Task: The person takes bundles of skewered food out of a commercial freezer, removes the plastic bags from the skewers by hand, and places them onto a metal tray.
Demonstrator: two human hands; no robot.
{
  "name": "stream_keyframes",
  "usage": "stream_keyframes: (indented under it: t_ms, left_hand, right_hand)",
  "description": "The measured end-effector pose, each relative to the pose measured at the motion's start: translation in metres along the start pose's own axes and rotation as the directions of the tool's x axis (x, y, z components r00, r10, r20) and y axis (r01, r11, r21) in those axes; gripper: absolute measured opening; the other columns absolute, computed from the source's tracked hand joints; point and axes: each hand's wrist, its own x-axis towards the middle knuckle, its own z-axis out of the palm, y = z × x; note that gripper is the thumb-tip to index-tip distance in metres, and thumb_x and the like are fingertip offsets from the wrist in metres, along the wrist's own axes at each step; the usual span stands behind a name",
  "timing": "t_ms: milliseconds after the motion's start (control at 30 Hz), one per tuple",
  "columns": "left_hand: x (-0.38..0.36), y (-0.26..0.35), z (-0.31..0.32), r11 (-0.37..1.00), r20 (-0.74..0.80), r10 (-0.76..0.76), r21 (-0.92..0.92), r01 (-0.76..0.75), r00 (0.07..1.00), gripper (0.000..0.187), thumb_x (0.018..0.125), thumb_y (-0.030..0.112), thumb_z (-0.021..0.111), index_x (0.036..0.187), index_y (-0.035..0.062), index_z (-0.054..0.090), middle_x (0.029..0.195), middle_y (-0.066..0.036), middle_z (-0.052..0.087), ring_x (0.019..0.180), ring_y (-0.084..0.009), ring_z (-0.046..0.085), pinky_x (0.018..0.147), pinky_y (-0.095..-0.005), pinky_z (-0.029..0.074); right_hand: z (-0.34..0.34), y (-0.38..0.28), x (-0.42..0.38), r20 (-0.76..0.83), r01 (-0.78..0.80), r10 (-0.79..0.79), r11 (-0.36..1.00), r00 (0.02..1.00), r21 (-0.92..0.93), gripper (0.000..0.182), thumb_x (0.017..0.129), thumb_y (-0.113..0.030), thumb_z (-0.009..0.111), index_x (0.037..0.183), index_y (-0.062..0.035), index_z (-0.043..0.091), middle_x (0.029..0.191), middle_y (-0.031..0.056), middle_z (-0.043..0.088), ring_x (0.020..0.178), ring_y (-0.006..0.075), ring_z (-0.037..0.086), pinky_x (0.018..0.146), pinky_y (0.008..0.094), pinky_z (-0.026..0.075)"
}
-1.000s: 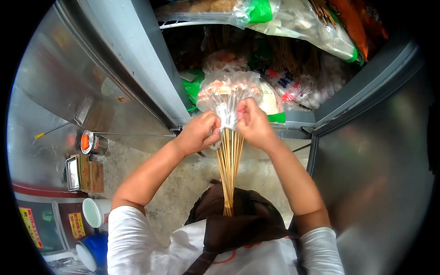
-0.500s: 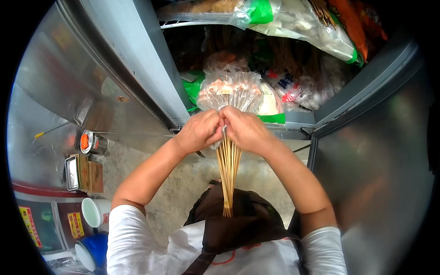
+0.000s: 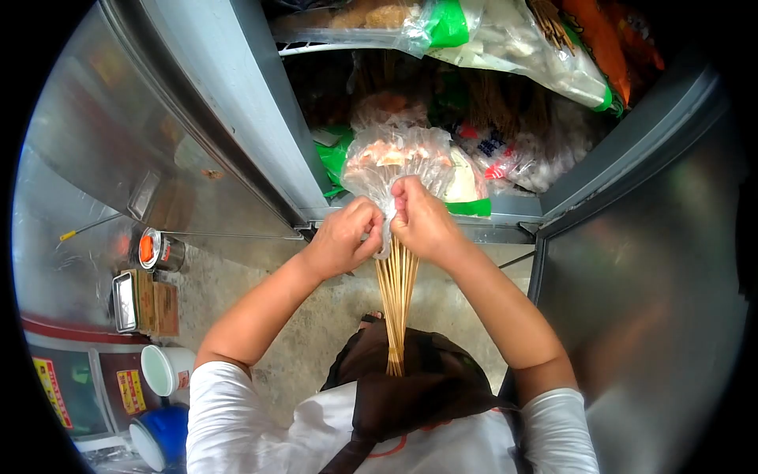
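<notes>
A clear plastic bag with pale pinkish pieces in it lies at the front of an open fridge compartment. Out of its gathered neck a bundle of wooden skewers runs down toward the dark apron, bound near its lower end. My left hand is closed on the left side of the bag's neck, fingers curled. On the right side, my right hand pinches the gathered plastic just above the skewers. A strip of twisted plastic hangs between both hands.
Bagged food fills the shelf above, with more bags behind. Metal doors stand open at left and right. On the floor at left are a can, boxes, a white bucket and a blue one.
My hands, pressed together before, have moved slightly apart. The right one is a little higher and the left lower, and more of the bag's gathered neck shows between them.
</notes>
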Motion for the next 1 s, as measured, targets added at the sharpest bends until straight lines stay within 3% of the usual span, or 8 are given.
stream_keyframes:
  t_ms: [100,167,333,600,833,900,933,1000]
  left_hand:
    - [0.011,0.011,-0.002,0.998,-0.126,0.045,0.057,-0.038,0.991,0.016,0.073,-0.002,0.064,0.086,0.0021,0.054,0.078,-0.011,0.054,0.068,-0.0275,0.056,0.058,-0.0347,0.046]
    - [0.014,0.013,-0.006,0.976,0.000,0.081,0.201,-0.079,0.997,0.016,0.072,-0.001,0.065,0.085,0.0025,0.058,0.079,-0.011,0.056,0.067,-0.0281,0.058,0.058,-0.0351,0.047]
    - [0.020,0.020,-0.010,0.927,0.068,0.113,0.352,-0.130,0.991,0.011,0.072,0.006,0.065,0.080,0.0042,0.059,0.073,-0.010,0.055,0.065,-0.0293,0.059,0.059,-0.0373,0.049]
    - [0.022,0.016,-0.002,0.903,0.154,0.070,0.409,-0.128,0.986,0.019,0.072,0.008,0.066,0.085,0.0004,0.054,0.078,-0.014,0.054,0.068,-0.0327,0.057,0.059,-0.0398,0.048]
    - [0.019,0.010,0.007,0.903,0.088,0.097,0.412,-0.125,0.991,0.023,0.072,0.008,0.064,0.087,0.0004,0.047,0.080,-0.015,0.052,0.071,-0.0331,0.056,0.060,-0.0404,0.048]
    - [0.014,0.009,0.005,0.903,0.082,0.087,0.415,-0.114,0.993,0.023,0.071,0.007,0.062,0.085,0.0006,0.045,0.080,-0.015,0.051,0.071,-0.0320,0.057,0.060,-0.0405,0.048]
    - [0.013,0.006,0.004,0.914,0.078,0.091,0.390,-0.114,0.993,0.022,0.071,0.006,0.062,0.085,0.0014,0.045,0.079,-0.014,0.050,0.071,-0.0325,0.056,0.060,-0.0407,0.048]
    - [0.006,0.000,0.004,0.943,0.051,0.098,0.314,-0.109,0.994,0.021,0.071,0.004,0.061,0.084,0.0029,0.045,0.079,-0.014,0.049,0.071,-0.0337,0.055,0.059,-0.0407,0.046]
  right_hand:
    - [0.003,0.004,-0.001,0.034,0.045,-0.045,0.999,0.998,0.006,0.033,0.077,-0.005,0.058,0.106,-0.0017,0.043,0.085,0.0188,0.059,0.081,0.0376,0.060,0.072,0.0436,0.047]
    - [0.004,0.007,-0.001,0.055,0.032,-0.031,0.999,0.998,-0.018,0.033,0.077,-0.003,0.058,0.106,-0.0037,0.043,0.087,0.0162,0.058,0.082,0.0314,0.062,0.072,0.0383,0.049]
    - [0.002,0.003,0.000,0.046,0.109,-0.106,0.991,0.993,-0.073,0.030,0.078,-0.005,0.058,0.104,-0.0043,0.042,0.088,0.0198,0.059,0.081,0.0383,0.060,0.070,0.0430,0.048]
    - [-0.004,-0.003,0.003,0.137,0.163,-0.141,0.973,0.980,-0.164,0.030,0.077,-0.002,0.054,0.104,-0.0015,0.042,0.092,0.0247,0.059,0.083,0.0429,0.058,0.069,0.0469,0.047]
    - [-0.004,0.001,0.002,0.148,0.154,-0.137,0.982,0.980,-0.111,0.034,0.076,-0.002,0.056,0.108,-0.0023,0.042,0.095,0.0255,0.058,0.085,0.0422,0.058,0.071,0.0451,0.047]
    - [0.001,0.007,-0.001,-0.004,0.193,-0.194,0.980,0.981,-0.053,0.034,0.077,-0.003,0.056,0.108,-0.0033,0.042,0.090,0.0212,0.058,0.081,0.0372,0.060,0.071,0.0415,0.048]
    - [0.003,0.011,-0.002,0.008,0.198,-0.198,0.979,0.980,-0.042,0.034,0.077,-0.003,0.056,0.108,-0.0033,0.042,0.090,0.0212,0.058,0.081,0.0372,0.060,0.071,0.0415,0.048]
    - [-0.002,0.023,-0.004,-0.078,0.052,-0.052,0.999,0.996,-0.005,0.033,0.078,-0.002,0.055,0.108,-0.0047,0.043,0.084,0.0138,0.055,0.071,0.0283,0.058,0.068,0.0362,0.048]
